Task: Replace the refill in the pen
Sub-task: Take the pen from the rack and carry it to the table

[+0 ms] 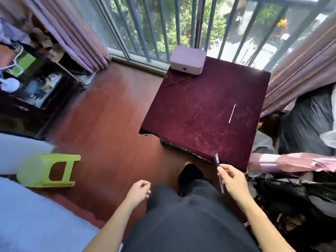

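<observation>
A dark pen (219,171) is held in my right hand (234,180), pinched between thumb and fingers, its capped end pointing toward the near edge of the table. A thin white refill (232,113) lies alone on the dark red table top (196,110), right of centre and well beyond my hand. My left hand (139,190) hangs over the floor to the left of my knee, fingers loosely curled and holding nothing.
A pale pink box (188,60) sits at the table's far left corner by the window bars. A green plastic stool (49,170) lies tipped on the wooden floor at left. Curtains, dark bags and a pink bundle (294,161) crowd the right side.
</observation>
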{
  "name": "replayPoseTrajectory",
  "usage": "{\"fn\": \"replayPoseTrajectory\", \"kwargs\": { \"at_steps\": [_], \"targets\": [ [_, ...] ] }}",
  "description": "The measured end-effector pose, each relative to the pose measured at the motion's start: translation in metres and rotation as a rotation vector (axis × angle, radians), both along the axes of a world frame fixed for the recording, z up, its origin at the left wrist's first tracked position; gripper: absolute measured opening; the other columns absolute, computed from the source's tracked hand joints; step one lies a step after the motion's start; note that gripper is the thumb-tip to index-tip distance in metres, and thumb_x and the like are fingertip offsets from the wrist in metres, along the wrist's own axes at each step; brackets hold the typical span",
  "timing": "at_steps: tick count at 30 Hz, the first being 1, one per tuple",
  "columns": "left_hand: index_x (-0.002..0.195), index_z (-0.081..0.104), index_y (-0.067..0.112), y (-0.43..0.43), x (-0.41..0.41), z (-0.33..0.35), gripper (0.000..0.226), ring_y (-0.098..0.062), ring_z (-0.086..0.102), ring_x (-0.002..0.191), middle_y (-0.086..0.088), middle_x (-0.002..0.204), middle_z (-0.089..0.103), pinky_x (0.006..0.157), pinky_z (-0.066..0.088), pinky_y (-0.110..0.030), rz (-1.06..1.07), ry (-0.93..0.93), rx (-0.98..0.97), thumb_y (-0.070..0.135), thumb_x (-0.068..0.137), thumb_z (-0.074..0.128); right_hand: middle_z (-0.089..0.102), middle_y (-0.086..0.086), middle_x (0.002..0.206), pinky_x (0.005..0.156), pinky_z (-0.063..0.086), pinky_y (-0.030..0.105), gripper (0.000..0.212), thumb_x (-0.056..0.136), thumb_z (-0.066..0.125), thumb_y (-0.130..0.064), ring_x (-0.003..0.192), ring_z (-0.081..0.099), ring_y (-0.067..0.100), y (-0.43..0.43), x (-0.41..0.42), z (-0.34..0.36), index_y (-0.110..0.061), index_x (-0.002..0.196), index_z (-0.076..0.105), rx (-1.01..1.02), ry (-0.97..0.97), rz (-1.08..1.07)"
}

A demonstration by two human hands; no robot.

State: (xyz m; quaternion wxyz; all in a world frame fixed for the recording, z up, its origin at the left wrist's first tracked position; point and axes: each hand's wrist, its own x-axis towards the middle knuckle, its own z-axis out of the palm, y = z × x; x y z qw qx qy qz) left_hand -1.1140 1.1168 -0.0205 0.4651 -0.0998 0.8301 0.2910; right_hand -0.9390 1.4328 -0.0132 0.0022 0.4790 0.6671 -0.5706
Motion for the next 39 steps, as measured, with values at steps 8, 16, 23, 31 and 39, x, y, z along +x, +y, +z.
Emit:
{"fn": "replayPoseTrajectory", "kwargs": {
  "at_steps": [8, 16, 23, 31, 39],
  "targets": [
    [0.101, 0.064, 0.004, 0.003, -0.055, 0.006, 0.012, -0.014, 0.052, 0.052, -0.010, 0.078, 0.065, 0.047, 0.041, -0.020, -0.074, -0.056, -0.139, 0.007, 0.101, 0.053, 0.079, -0.009, 0.077, 0.083, 0.058, 0.042, 0.022, 0.101, 0.072, -0.018, 0.081, 0.073, 0.013, 0.043, -0.071, 0.004, -0.037, 0.090, 0.074, -0.028, 0.012, -0.082],
    [0.096, 0.066, 0.005, 0.046, -0.139, -0.007, 0.013, -0.015, 0.054, 0.059, -0.003, 0.072, 0.064, 0.052, 0.045, -0.016, -0.305, -0.095, -0.133, 0.007, 0.101, 0.054, 0.079, -0.008, 0.084, 0.079, 0.057, 0.033, 0.014, 0.102, 0.071, -0.023, 0.075, 0.070, 0.005, 0.036, -0.100, 0.004, -0.035, 0.097, 0.075, -0.040, -0.002, -0.275],
    [0.094, 0.063, 0.012, 0.139, -0.198, -0.023, 0.014, -0.010, 0.057, 0.061, -0.008, 0.085, 0.066, 0.046, 0.041, -0.011, -0.422, -0.114, 0.043, 0.009, 0.102, 0.053, 0.079, -0.017, 0.086, 0.078, 0.059, 0.030, 0.019, 0.103, 0.070, -0.024, 0.074, 0.069, 0.007, 0.024, -0.138, 0.000, -0.040, 0.092, 0.073, -0.039, -0.008, -0.412],
    [0.100, 0.067, 0.021, 0.226, -0.196, -0.032, 0.014, -0.007, 0.059, 0.062, -0.001, 0.083, 0.069, 0.055, 0.045, -0.015, -0.371, -0.154, 0.282, 0.018, 0.103, 0.054, 0.079, -0.003, 0.090, 0.062, 0.051, 0.011, 0.011, 0.105, 0.067, -0.020, 0.064, 0.066, -0.006, 0.022, -0.197, -0.028, -0.029, 0.108, 0.072, -0.181, 0.014, -0.443],
    [0.095, 0.075, 0.030, 0.286, -0.175, -0.094, 0.017, 0.003, 0.071, 0.077, 0.002, 0.094, 0.079, 0.062, 0.051, -0.009, -0.191, -0.164, 0.432, 0.025, 0.099, 0.060, 0.080, -0.017, 0.079, 0.064, 0.055, 0.012, 0.019, 0.103, 0.070, -0.012, 0.067, 0.071, -0.005, 0.036, -0.226, -0.109, -0.027, 0.112, 0.077, -0.317, 0.068, -0.409]
  ]
}}
